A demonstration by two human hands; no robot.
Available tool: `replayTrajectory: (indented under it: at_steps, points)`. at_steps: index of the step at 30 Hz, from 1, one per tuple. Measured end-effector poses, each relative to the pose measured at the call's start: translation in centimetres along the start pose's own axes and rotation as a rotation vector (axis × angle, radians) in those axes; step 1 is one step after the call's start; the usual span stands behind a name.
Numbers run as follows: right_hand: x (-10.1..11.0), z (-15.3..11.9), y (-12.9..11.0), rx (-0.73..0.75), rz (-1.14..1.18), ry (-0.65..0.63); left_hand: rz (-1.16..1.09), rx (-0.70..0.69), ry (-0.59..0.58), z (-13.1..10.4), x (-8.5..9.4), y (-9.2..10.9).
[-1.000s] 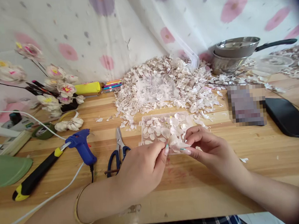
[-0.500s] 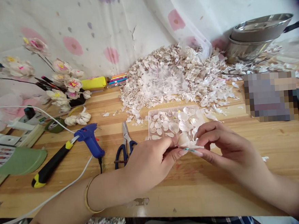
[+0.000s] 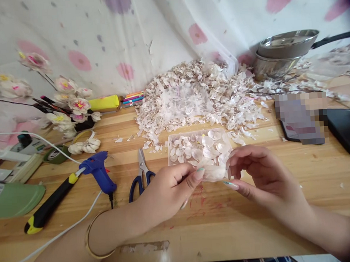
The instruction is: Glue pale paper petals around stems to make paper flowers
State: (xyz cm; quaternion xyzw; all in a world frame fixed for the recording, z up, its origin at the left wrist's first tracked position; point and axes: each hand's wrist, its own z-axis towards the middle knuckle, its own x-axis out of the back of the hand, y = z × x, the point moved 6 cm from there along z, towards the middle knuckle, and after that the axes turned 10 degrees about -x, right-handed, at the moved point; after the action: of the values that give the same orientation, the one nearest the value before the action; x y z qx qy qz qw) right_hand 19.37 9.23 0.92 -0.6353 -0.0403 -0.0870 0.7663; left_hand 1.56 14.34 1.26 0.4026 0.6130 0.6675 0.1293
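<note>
My left hand (image 3: 174, 187) pinches a pale, translucent petal piece (image 3: 214, 173) between thumb and fingers, over the near edge of a clear plastic box (image 3: 170, 159). White petals (image 3: 208, 150) lie in that box. My right hand (image 3: 264, 178) is just right of the piece, its thumb apart from its curled fingers; the fingertips are close to the piece's right end, and whether they touch it cannot be made out. Blue-handled scissors (image 3: 141, 177) rest left of the box, partly behind my left hand.
Behind the box, a large petal heap (image 3: 235, 91) surrounds a second clear box (image 3: 186, 102). A blue glue gun (image 3: 98, 172) and its white cable lie left. Finished flowers (image 3: 79, 105) stand back left. Metal pans (image 3: 286, 51), a blurred-out phone (image 3: 300, 118) and a black object (image 3: 349, 131) are right.
The right thumb has parted from the left fingertips, and the right hand has opened somewhat. The held piece now lies flatter between the hands. The camera view has shifted slightly.
</note>
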Motion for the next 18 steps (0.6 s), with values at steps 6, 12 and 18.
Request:
replayTrajectory:
  at_steps: [6, 12, 18]
  points:
    - [0.2, -0.1, -0.4, 0.060, 0.005, -0.049, -0.657, -0.034, -0.118, -1.2, 0.2, 1.7]
    - [0.0, 0.1, 0.4, 0.046, -0.044, -0.062, -1.233, -0.094, -0.387, -1.4, -2.9, 2.2]
    - [-0.5, 0.1, 0.6, 0.055, -0.112, -0.133, -1.348, 0.000, -0.510, -1.5, -5.7, -0.7]
